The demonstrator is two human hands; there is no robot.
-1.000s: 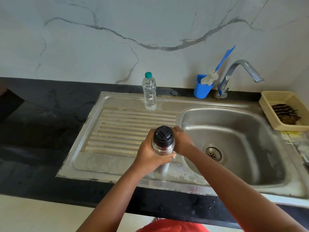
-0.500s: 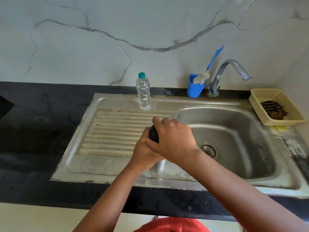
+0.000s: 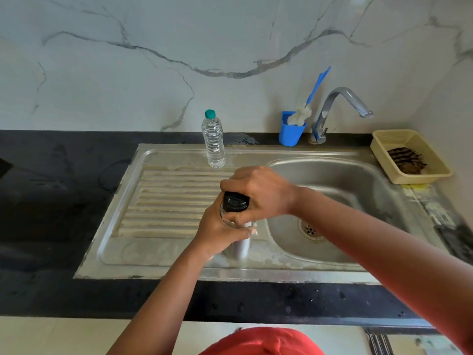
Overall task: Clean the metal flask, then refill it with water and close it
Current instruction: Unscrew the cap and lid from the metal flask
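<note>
flask [image 3: 240, 245] stands upright on the drainboard [image 3: 166, 201], left hand [image 3: 220, 230] round its body, right hand [image 3: 258, 194] over its cap [image 3: 234, 202]. behind the hands, a water bottle [image 3: 213, 139] on the drainboard's far edge. right of the hands, the sink basin [image 3: 345, 196]; behind it a tap [image 3: 332, 111] and, just left of the tap, a cup [image 3: 291, 131] holding a brush [image 3: 311, 98]. far right, a basket [image 3: 409, 157] on the counter [image 3: 51, 188].
</note>
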